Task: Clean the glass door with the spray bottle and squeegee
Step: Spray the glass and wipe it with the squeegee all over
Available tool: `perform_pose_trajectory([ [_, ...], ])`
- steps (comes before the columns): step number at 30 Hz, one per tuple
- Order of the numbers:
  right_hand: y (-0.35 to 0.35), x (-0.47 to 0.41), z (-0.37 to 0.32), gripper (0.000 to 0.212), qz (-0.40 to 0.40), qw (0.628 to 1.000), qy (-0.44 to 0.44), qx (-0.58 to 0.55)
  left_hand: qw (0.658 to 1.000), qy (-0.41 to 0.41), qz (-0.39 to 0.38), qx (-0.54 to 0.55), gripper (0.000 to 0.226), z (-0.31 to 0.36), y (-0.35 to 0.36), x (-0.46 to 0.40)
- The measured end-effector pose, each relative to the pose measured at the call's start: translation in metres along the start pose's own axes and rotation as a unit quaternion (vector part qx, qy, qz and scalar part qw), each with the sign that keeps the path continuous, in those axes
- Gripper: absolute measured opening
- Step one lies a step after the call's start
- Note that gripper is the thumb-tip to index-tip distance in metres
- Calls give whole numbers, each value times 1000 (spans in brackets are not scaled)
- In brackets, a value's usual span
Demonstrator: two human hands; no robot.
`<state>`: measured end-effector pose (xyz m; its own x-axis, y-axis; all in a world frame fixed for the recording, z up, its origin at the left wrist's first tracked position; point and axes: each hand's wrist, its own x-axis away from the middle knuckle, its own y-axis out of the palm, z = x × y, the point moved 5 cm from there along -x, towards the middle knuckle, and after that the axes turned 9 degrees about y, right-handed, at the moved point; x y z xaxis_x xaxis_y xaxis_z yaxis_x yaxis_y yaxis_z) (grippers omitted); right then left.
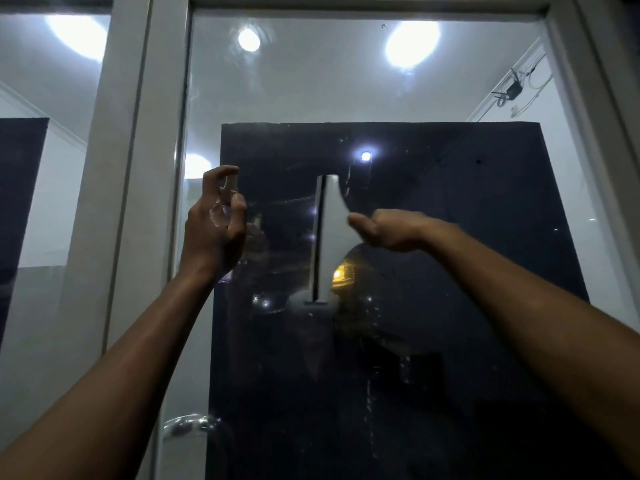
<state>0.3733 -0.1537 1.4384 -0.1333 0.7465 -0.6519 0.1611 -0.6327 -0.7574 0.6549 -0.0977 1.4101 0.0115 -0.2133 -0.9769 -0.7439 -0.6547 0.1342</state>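
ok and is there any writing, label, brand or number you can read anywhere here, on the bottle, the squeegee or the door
None can be read.
Spray bottle, gripped by the left hand: clear, no label visible.
Squeegee, held by the right hand: plain white, no marking shows.
Glass door and its frame: only reflections of lights and water streaks, no sign or sticker text.
Dark box with cables high on the wall: too small to tell.

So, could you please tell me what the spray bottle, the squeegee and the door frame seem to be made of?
The spray bottle in the left hand looks like clear plastic, perhaps glass: the hand shows through it. The squeegee, held by the right hand, looks like matte white plastic with a dark blade strip, probably rubber. The door frame is smooth and white, painted metal or plastic; I cannot tell which.
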Motion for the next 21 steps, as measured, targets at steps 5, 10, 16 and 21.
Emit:
perform_pose_trajectory([
  [5,-24,25,82,74,55,992,112,30,1000,-1,-23,19,38,5,14,3],
  [10,-30,29,19,64,114,993,44,-2,1000,4,-14,23,40,12,12,3],
  [16,-24,1,-85,64,79,960,26,-267,999,9,34,-9,39,9,-16,2],
  [21,-19,-28,-111,36,57,882,81,-461,999,8,36,-26,39,1,-39,2],
])
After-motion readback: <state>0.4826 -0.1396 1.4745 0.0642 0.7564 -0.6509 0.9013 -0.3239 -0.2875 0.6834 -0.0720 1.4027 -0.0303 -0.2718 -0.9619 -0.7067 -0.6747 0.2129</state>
